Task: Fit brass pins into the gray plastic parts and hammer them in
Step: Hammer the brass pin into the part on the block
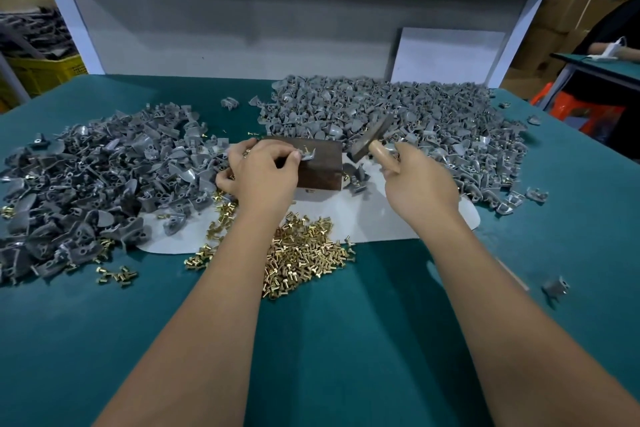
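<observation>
On the dark block (320, 163) at the tabletop's (346, 340) center, the left hand (263, 172) pinches a gray part (307, 154) with its pin upright, while the right hand (419, 184), at three o'clock, grips the hammer (372, 137), which should strike squarely, clear of fingertips.

No readable text, labels or numbers anywhere; yellow crate (45, 71) at 10 o'clock shows perhaps a moulded pattern, too blurred to read as lettering.
</observation>
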Available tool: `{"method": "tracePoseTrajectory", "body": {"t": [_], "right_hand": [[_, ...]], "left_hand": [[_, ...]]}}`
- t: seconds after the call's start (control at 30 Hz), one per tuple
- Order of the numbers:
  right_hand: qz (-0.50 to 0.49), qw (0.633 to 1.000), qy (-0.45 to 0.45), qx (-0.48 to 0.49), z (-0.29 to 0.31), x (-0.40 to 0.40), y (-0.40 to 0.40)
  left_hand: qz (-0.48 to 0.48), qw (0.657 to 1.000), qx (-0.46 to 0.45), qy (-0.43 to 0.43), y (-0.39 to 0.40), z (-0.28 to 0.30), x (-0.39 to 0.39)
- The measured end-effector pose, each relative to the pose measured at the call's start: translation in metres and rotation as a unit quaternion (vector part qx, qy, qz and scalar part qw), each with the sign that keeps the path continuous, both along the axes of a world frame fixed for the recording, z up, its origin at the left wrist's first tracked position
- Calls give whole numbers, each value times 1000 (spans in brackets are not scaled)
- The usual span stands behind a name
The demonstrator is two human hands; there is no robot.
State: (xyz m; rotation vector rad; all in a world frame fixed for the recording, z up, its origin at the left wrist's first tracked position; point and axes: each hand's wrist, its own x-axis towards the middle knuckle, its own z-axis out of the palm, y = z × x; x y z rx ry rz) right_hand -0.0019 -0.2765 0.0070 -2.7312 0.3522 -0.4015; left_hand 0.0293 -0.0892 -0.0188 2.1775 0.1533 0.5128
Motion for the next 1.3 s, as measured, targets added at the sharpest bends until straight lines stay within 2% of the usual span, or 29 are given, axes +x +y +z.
{"method": "tracePoseTrajectory", "body": {"t": [0.13,0.23,0.33,0.37,0.43,0.57,0.87,1.3], "right_hand": [[-11,997,34,-67,1,-1,0],[19,994,-22,-110,10,4,16],[126,988,-87,14,23,17,45],[148,984,-82,53,26,23,55],[163,983,-52,71,26,33,70],[149,988,-16,45,17,48,81],[126,984,-108,67,0,43,84],[116,976,-177,48,-14,45,90]], "left_hand": [[-3,1000,5,1,0,0,0],[-11,1000,2,-3,-1,0,-1],[-13,1000,-8,-10,-2,0,-2],[-12,1000,-2,-14,-3,0,-2],[-13,1000,15,-21,-2,0,-2],[-12,999,21,-23,0,-1,-1],[22,999,20,-36,-2,0,-2],[28,998,42,-48,-4,-1,-1]]}}
